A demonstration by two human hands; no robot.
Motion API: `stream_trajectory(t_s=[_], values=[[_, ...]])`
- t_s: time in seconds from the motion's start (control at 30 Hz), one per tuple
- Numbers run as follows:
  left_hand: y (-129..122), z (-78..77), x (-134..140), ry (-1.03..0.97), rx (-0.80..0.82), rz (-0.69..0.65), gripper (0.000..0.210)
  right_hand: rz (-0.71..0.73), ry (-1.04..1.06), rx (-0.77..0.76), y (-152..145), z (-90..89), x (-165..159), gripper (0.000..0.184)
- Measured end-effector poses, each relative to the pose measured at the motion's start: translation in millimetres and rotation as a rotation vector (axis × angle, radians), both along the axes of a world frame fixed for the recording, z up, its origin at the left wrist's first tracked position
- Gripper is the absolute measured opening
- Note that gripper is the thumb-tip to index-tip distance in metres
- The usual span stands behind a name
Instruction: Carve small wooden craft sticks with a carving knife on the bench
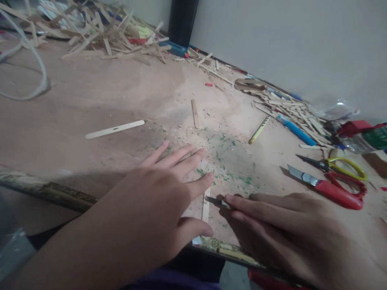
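My left hand [169, 185] lies flat with its fingers spread. Its index finger and thumb rest along a popsicle stick [205, 211] near the front edge; part of the stick is hidden under the hand. On the right, my right hand [281, 225] is closed round a craft knife [218, 202], whose handle is mostly covered by the fingers. The dark blade tip touches the stick at a small cut mark. Beyond my left hand lie another popsicle stick [115, 129] with a dark notch in its middle and a shorter stick piece [195, 114]. Green shavings [225, 163] are scattered around.
At right lie a red-handled utility knife [335, 191], yellow-and-red scissors [344, 167], a blue pen-like tube [296, 129] and a pencil stub [259, 131]. Stick piles [105, 30] spread at the back left and along the wall. A white cable [42, 78] loops at left.
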State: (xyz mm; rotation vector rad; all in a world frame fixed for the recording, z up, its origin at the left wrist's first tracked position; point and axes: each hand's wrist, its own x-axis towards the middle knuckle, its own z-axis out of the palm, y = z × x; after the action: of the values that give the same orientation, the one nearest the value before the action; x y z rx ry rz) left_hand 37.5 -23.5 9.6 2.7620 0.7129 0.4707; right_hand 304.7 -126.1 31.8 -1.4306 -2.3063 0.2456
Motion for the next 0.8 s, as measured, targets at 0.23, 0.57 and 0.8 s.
stream_trajectory(t_s=[0.23, 0.57, 0.8], values=[[0, 0.4, 1, -0.011, 0.004, 0.010, 0.064, -0.062, 0.250, -0.116, -2, -9.5, 3, 0.030], [-5, 0.6, 1, -0.046, -0.012, 0.077, 0.066, 0.048, -0.011, 0.030, 1, -2.8, -1, 0.034], [4, 2.6, -11, -0.128, 0.102, -0.064, 0.051, 0.100, -0.141, 0.027, 9, 15.3, -2, 0.037]])
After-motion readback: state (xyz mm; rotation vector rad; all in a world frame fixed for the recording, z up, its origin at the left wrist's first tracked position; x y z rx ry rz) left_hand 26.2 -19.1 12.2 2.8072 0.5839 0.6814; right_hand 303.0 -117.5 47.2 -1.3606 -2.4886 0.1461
